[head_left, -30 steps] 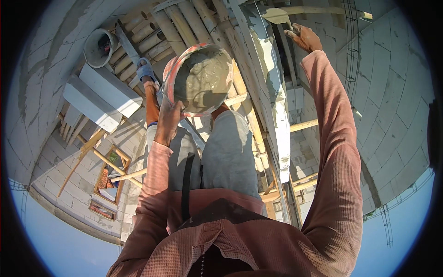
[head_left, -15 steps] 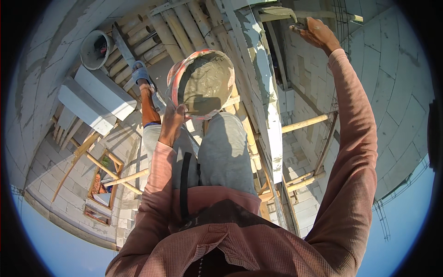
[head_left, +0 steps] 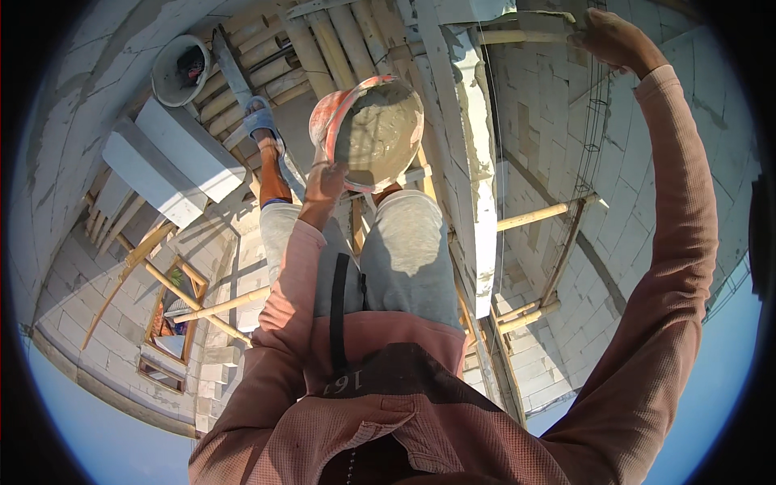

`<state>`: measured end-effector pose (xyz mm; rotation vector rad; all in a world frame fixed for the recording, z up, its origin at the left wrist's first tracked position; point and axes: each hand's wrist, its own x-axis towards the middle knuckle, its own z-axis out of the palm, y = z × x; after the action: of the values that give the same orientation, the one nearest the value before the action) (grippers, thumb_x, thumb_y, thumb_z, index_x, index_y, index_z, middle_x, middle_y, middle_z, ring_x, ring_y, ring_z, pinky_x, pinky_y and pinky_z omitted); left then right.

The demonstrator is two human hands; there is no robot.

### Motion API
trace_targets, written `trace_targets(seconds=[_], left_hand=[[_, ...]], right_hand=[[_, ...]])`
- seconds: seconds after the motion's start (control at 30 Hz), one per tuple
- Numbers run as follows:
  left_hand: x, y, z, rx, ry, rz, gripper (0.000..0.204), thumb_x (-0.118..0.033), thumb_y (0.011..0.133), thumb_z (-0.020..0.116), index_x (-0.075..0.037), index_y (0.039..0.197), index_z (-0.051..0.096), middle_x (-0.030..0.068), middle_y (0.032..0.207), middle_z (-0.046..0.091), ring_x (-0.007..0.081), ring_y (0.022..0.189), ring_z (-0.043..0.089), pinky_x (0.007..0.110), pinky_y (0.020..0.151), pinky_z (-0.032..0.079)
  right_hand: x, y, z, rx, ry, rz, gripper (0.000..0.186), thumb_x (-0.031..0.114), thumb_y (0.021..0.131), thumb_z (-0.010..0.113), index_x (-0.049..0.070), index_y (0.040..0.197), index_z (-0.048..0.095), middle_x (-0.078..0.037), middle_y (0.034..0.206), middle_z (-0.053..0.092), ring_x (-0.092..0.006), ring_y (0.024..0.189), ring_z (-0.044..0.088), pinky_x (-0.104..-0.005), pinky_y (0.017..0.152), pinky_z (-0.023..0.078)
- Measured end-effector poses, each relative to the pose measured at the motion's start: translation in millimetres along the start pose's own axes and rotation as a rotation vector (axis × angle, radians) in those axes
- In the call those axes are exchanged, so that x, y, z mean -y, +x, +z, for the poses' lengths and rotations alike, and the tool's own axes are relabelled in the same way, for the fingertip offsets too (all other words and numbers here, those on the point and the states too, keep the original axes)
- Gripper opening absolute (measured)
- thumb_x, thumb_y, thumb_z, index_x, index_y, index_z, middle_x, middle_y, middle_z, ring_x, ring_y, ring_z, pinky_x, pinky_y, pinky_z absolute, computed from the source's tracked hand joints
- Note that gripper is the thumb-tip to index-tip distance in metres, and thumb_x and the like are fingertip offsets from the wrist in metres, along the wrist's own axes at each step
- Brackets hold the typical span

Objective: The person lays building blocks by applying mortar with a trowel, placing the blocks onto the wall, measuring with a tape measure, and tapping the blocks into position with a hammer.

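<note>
My left hand (head_left: 326, 187) is closed on the near rim of a red-and-white bucket (head_left: 326, 115), tilted above my knees. Grey wet mortar (head_left: 381, 133) lies inside it. At the upper right, my right arm stretches out and my right hand (head_left: 612, 40) is closed round the handle of a trowel (head_left: 543, 14). Its thin, mortar-smeared blade shows edge-on, left of the fingers, by the top of a pale block wall (head_left: 475, 145). Patches of mortar cling to that wall's side. My fingers hide most of the handle.
Under my sandalled foot (head_left: 260, 121) runs a platform of bamboo poles (head_left: 327, 48). A pale bucket (head_left: 171, 81) and white blocks (head_left: 153, 174) stand at the left. Bamboo poles (head_left: 529, 217) and thin steel rods (head_left: 596, 121) are beyond the wall at the right.
My right hand has moved up and to the right with the trowel, the arm straighter. The bucket in my left hand has shifted slightly right and up in the picture.
</note>
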<state>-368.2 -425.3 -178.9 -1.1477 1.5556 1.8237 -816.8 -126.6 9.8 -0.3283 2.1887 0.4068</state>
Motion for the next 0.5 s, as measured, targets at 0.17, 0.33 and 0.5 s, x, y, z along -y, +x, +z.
trace_targets(seconds=[0.17,0.33,0.5], left_hand=[[25,41,-23,0.085,0.209,-0.017,0.025,-0.02,0.089,0.06,0.004,0.099,0.059,0.0075,0.082,0.058,0.0214,0.073,0.065,0.032,0.062,0.051],[39,119,-26,-0.001,0.178,-0.035,0.029,-0.019,0.088,0.066,-0.001,0.109,0.06,0.0183,0.099,0.07,0.0333,0.09,0.068,0.04,0.08,0.051],[41,215,-20,-0.011,-0.603,-0.257,0.019,-0.011,0.091,0.061,0.002,0.103,0.063,0.0111,0.103,0.058,0.0211,0.09,0.064,0.038,0.077,0.058]], right_hand=[[28,-164,-1,-0.121,0.215,0.232,0.038,0.035,0.094,0.057,-0.001,0.08,0.059,-0.008,0.061,0.05,-0.0158,0.048,0.047,-0.0351,0.048,0.038],[117,-205,85,0.188,0.807,0.12,0.05,0.045,0.092,0.067,-0.003,0.082,0.057,-0.003,0.063,0.047,-0.0128,0.056,0.042,-0.031,0.052,0.034],[229,-40,228,0.324,1.212,0.056,0.035,0.039,0.097,0.063,0.005,0.087,0.06,-0.002,0.067,0.055,-0.0115,0.054,0.055,-0.0263,0.05,0.043]])
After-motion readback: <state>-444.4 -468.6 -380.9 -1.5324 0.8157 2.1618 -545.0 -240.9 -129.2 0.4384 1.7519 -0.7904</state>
